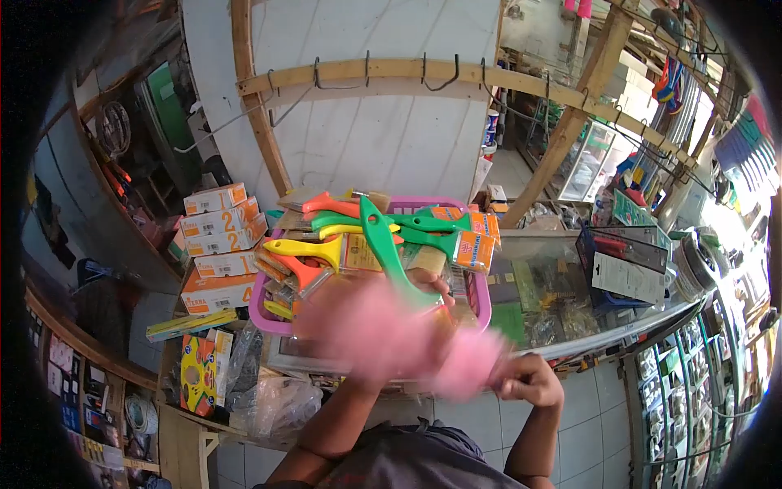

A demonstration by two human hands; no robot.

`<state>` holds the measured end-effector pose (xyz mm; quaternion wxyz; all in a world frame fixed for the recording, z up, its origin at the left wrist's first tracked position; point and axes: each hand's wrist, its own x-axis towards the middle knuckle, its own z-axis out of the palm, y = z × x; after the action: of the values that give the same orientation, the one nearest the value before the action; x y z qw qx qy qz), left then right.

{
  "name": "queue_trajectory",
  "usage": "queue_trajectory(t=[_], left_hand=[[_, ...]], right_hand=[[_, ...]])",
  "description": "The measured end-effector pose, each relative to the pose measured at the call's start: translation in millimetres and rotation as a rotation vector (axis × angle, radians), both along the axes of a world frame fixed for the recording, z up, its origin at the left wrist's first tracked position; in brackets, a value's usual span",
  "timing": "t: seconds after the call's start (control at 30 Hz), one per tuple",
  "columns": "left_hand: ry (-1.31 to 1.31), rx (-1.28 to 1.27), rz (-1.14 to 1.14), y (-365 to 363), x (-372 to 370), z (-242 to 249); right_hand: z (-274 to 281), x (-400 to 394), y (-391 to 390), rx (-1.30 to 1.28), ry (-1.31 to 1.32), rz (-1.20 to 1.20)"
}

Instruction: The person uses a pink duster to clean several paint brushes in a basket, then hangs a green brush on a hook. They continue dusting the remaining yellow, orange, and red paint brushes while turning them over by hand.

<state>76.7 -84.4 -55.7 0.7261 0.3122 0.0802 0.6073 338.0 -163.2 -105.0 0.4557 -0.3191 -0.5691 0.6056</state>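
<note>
A green-handled paintbrush (387, 248) stands upright in front of me, its lower end partly covered. The fingers of my left hand (437, 284) curl beside its lower part; the palm is hidden behind a pink cloth (472, 363). Smeared by motion, the cloth spreads across the brush's lower end and my left wrist. My right hand (531, 381) is closed at the cloth's right end. Behind them a pink basket (484, 297) is heaped with paintbrushes with yellow (305, 248), orange and green handles, several in packaging.
Orange and white boxes (218, 265) are stacked left of the basket. A glass display counter (562, 310) runs to the right, with a dark blue basket (623, 261) on it. Clear plastic bags (277, 407) lie at the lower left. Wire hooks hang from a wooden rail (391, 72) above.
</note>
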Motion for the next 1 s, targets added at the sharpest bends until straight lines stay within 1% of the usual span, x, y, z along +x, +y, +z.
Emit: queue_trajectory(t=[0.03,0.07,0.1,0.13,0.2,0.27,0.3,0.33,0.37,0.4,0.43,0.47,0.5,0.53,0.57,0.6,0.67,0.7,0.73,0.77,0.8,0.83,0.9,0.93,1.0], left_hand=[[-0.015,0.13,-0.133,9,-1,4],[-0.044,0.131,-0.12,-1,0,4],[-0.002,0.053,-0.09,-8,1,9],[-0.043,-0.047,-0.046,-11,2,11],[-0.119,-0.248,0.04,-15,6,11],[0.225,0.25,-0.007,12,-1,-16],[0.141,0.237,-0.033,6,0,-8],[0.059,0.22,-0.057,3,1,-4],[0.104,0.213,-0.171,5,-10,-3],[-0.032,0.139,-0.122,1,-6,-3],[-0.167,0.065,-0.072,-4,0,-2],[-0.302,-0.006,-0.023,-7,4,-1],[0.239,0.346,-0.069,8,-5,3],[0.06,0.046,-0.106,-14,2,14],[0.093,0.077,-0.141,-11,-1,15],[0.126,0.101,-0.175,-10,-4,16],[-0.184,-0.198,-0.075,-16,4,14],[-0.05,-0.224,0.172,-9,9,10],[0.012,0.26,-0.255,14,-2,-1],[0.022,0.236,-0.191,11,-4,-13],[0.032,0.213,-0.124,4,-3,-9],[0.05,0.091,-0.156,3,-5,-6],[-0.142,-0.211,-0.022,-16,0,12],[-0.078,-0.195,0.094,-13,-1,3],[0.12,0.042,-0.084,-10,-9,3]], right_hand=[[5,7,1,0.084,-0.094,0.079],[7,14,2,0.166,-0.189,0.16],[-2,23,1,0.18,-0.211,0.058],[-8,21,2,0.075,-0.03,-0.08],[-2,26,-2,-0.107,-0.057,-0.028],[2,30,2,0.257,-0.149,0.191],[3,32,4,0.44,-0.197,0.302],[0,34,1,0.305,-0.085,0.189],[-5,36,-5,0.165,0.028,0.076],[-7,36,-10,0.025,0.14,-0.038],[-1,36,-11,-0.089,0.092,-0.108],[-2,40,-9,0.059,-0.011,-0.015],[-3,44,-4,0.21,-0.117,0.078],[-3,46,0,0.363,-0.223,0.173],[-4,45,0,0.394,-0.081,0.163],[-5,44,-3,0.212,-0.015,0.073],[-7,43,-14,-0.161,0.114,-0.113],[6,45,-13,-0.149,-0.154,-0.049],[6,45,-7,0.031,-0.147,0.046],[3,43,0,0.215,-0.14,0.14],[1,42,4,0.401,-0.133,0.236],[5,43,1,0.334,-0.089,0.191],[2,47,-7,0.012,-0.069,0.015],[1,47,-11,-0.151,-0.058,-0.074],[4,45,-6,0.105,-0.108,0.087]])
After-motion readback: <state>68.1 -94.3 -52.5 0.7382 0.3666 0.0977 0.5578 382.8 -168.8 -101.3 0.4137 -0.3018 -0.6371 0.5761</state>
